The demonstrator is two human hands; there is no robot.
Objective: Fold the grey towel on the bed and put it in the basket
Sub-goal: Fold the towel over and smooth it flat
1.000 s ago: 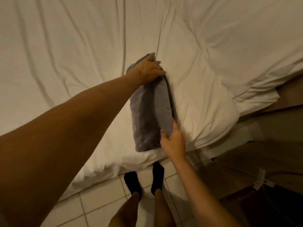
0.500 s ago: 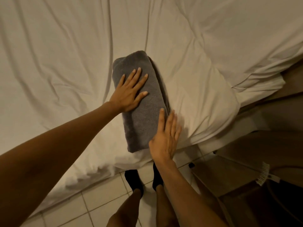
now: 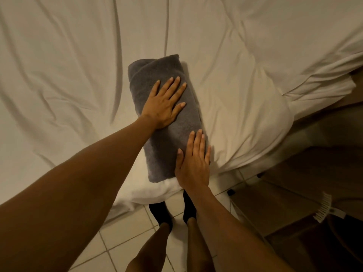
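Change since half a second ago: both hands lie slightly further up the towel, otherwise as before; the view has shifted a little.

Grey towel (image 3: 167,122): folded into a long narrow bundle, lying on the bed (image 3: 59,85) near its near edge, long axis running away from the person and tilted slightly left at the far end. Far end shows a loose rounded fold; layers underneath cannot be counted.

Left hand (image 3: 163,103): flat on the upper middle of the towel, fingers (image 3: 172,87) straight and spread, palm pressing down, nothing gripped.

Right hand (image 3: 193,163): flat on the towel's near right corner, fingers straight and close together, holding nothing (it hides that corner and part of the right edge, so whether the little finger rests on towel or sheet cannot be told).

Bed: white sheet, much creased; a bunched duvet or pillow at right, cut off by the frame.

Floor (image 3: 121,242): pale tiles; two feet in dark socks (image 3: 161,214), partly hidden under the bed's overhang and behind the right forearm.

Lower right: dim brown furniture and a white ribbed object (image 3: 324,210), too dark to identify.
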